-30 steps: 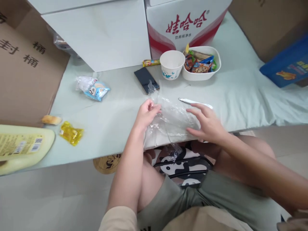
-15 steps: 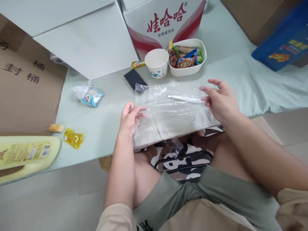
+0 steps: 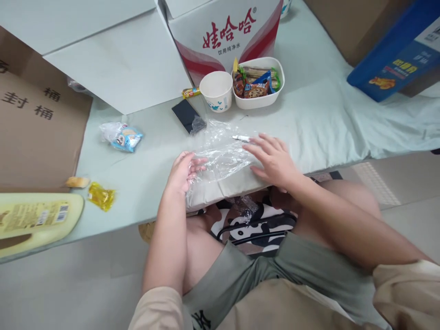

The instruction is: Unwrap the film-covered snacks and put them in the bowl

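A crumpled sheet of clear plastic film (image 3: 227, 160) lies along the front edge of the cloth-covered table. At its left edge is my left hand (image 3: 184, 172), with fingers stretched out and apart against the film. My right hand (image 3: 275, 158) rests over the film's right side, palm down with fingers spread. Partly under those fingers lies a slim white pen-like tool (image 3: 240, 138) with a narrow grey tip; its rear end is hidden. The film's far left corner overlaps a dark phone (image 3: 185, 114).
Behind the film stand a white paper cup (image 3: 216, 94) and a white bowl (image 3: 259, 103) of wrapped snacks. A blue snack packet (image 3: 127, 139), a yellow wrapper (image 3: 101, 196) and a yellow jug (image 3: 41, 220) lie left. Boxes (image 3: 223, 41) line the back; a blue container (image 3: 388, 59) stands right.
My right hand has moved left and its fingers have spread over the film and the white tool. The film has gone from stretched flat to bunched. My left hand's fingers have loosened.
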The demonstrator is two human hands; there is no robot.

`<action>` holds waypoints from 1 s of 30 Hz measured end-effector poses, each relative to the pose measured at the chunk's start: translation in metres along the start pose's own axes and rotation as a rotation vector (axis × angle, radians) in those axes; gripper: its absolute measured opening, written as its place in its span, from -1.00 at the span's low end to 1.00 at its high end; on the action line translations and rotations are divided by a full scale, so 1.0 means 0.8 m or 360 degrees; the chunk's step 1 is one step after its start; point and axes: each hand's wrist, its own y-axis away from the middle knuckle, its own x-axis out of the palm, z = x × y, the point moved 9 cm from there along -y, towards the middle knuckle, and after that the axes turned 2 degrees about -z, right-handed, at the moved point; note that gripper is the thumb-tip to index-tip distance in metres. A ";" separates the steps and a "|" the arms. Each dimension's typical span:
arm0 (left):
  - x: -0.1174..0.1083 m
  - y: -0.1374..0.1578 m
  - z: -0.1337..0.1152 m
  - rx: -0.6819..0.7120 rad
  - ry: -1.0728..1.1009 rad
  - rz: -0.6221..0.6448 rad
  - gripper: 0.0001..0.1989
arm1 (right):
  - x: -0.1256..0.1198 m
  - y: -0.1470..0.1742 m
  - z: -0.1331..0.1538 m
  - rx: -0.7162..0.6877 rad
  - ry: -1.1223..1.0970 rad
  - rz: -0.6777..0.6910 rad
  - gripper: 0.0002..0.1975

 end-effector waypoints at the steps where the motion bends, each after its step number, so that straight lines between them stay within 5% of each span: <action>1: 0.000 0.001 0.002 -0.0010 0.0005 0.0012 -0.71 | 0.002 -0.001 0.006 -0.0077 0.0010 0.0012 -0.73; 6: -0.026 -0.011 0.002 0.0108 0.0187 0.0003 -0.60 | -0.015 0.009 0.029 -0.0266 -0.0313 0.0002 -0.85; 9: -0.053 -0.014 -0.006 0.0301 0.0207 0.0019 -0.54 | -0.014 0.014 0.021 -0.0028 -0.0663 0.0169 -0.91; 12: -0.071 0.018 -0.038 0.0911 -0.0179 -0.0131 -0.44 | -0.014 0.014 -0.007 0.0456 -0.0801 0.0138 -0.92; 15: -0.010 0.082 -0.047 0.1572 -0.1016 0.0196 -0.28 | -0.020 0.012 -0.036 0.0879 -0.0870 -0.0042 -0.91; 18: 0.037 0.104 -0.019 0.1597 -0.1504 0.0434 -0.50 | -0.016 0.014 -0.056 0.1163 -0.1024 -0.0138 -0.91; 22: 0.012 0.064 -0.021 0.1301 -0.1025 0.0208 -0.79 | -0.009 0.018 -0.070 0.1332 -0.1210 -0.0211 -0.81; 26: -0.010 0.023 -0.030 0.1274 -0.0259 0.0281 -0.38 | -0.004 0.021 -0.072 0.1401 -0.1488 -0.0319 -0.79; 28: 0.002 0.014 -0.029 0.1296 -0.0197 0.0426 -0.20 | -0.003 0.023 -0.074 0.1446 -0.1654 -0.0400 -0.82; 30: 0.008 0.006 -0.024 0.1249 -0.0304 0.0375 -0.31 | -0.001 0.024 -0.076 0.1484 -0.1762 -0.0410 -0.80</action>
